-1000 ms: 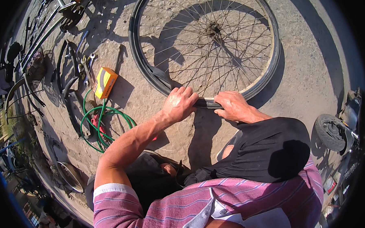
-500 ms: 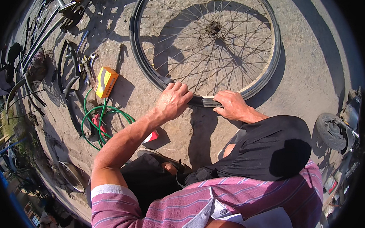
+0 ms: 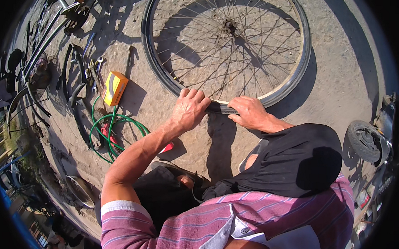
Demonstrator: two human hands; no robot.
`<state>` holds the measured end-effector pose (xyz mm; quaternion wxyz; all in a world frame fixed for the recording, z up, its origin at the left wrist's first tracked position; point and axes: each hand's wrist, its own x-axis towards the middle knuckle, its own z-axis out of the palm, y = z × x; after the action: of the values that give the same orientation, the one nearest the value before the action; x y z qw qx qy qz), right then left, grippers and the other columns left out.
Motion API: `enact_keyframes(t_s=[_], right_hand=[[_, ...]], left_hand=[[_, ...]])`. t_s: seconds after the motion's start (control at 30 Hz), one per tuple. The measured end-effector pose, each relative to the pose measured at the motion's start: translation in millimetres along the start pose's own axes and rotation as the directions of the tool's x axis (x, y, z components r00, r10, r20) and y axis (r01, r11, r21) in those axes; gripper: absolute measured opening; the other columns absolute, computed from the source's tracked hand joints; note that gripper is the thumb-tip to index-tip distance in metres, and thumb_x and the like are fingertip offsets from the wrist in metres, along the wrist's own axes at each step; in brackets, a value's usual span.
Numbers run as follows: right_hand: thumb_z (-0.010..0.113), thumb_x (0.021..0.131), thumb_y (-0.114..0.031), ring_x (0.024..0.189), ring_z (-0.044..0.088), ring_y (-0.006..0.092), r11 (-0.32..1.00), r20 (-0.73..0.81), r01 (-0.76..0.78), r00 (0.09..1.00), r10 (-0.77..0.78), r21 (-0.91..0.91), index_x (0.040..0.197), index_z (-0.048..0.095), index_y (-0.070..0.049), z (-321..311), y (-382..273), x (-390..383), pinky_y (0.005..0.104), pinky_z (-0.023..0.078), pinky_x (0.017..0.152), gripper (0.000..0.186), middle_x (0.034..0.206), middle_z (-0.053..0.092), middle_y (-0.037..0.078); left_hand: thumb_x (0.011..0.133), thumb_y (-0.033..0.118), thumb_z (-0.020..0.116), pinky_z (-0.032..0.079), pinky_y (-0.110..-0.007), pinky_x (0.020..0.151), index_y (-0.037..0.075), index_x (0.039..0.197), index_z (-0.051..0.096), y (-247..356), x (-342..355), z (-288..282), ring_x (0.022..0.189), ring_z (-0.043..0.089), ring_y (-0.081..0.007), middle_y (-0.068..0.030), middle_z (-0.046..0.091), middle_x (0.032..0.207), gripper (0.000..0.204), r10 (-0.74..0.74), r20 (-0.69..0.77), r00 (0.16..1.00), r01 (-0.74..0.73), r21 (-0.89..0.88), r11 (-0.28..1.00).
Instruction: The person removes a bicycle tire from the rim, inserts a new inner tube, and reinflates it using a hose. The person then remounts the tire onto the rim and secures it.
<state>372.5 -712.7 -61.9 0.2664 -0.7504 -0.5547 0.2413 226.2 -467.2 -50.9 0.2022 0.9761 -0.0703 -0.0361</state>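
A spoked bicycle wheel (image 3: 230, 26) with a black tire (image 3: 220, 108) is in front of me, its near rim toward my body. My left hand (image 3: 190, 108) has its fingers curled over the tire at the near left of the rim. A short way to the right, my right hand (image 3: 250, 113) grips the same tire, thumb on the near side and fingers over the top. A short stretch of black tread shows between the two hands. My fingertips on the far side of the tire are partly hidden.
Left of the wheel are a yellow box (image 3: 115, 89), a coiled green hose (image 3: 119, 119), wrenches (image 3: 99, 63) and black tire pieces (image 3: 77, 108). Bicycle parts (image 3: 42, 46) lie at the far left. A small wheel (image 3: 363, 141) stands at the right, near my knee (image 3: 300, 155).
My right hand has shifted slightly left along the tire, closer to my left hand. The wheel has tilted or shifted a little, its hub moving slightly up and left in view.
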Motion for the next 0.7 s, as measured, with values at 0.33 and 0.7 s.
enact_keyframes(t_s=[0.33,0.7], right_hand=[[0.086,0.075,-0.018,0.091,0.069,0.036,0.999,-0.03,-0.034,0.999,0.033,-0.022,0.103,0.066,-0.005,5,4,-7,0.0488,0.057,0.079,0.037,0.092,0.068,0.011],[0.086,0.076,-0.015,0.102,0.063,0.0338,0.996,-0.039,-0.083,0.996,0.082,-0.033,0.11,0.069,-0.004,3,-1,-15,0.0464,0.052,0.086,0.039,0.106,0.064,0.011]], left_hand=[[0.082,0.021,0.082,0.058,-0.051,0.084,0.006,0.104,0.066,-7,14,12,0.096,0.07,-0.04,-0.0156,0.07,0.091,0.031,-0.044,0.208,0.977,0.079,-0.165,0.983],[0.076,0.036,0.088,0.047,-0.048,0.09,0.015,0.106,0.079,0,19,-5,0.11,0.063,-0.0313,-0.0084,0.066,0.105,0.038,-0.096,0.242,0.966,0.123,-0.101,0.987]])
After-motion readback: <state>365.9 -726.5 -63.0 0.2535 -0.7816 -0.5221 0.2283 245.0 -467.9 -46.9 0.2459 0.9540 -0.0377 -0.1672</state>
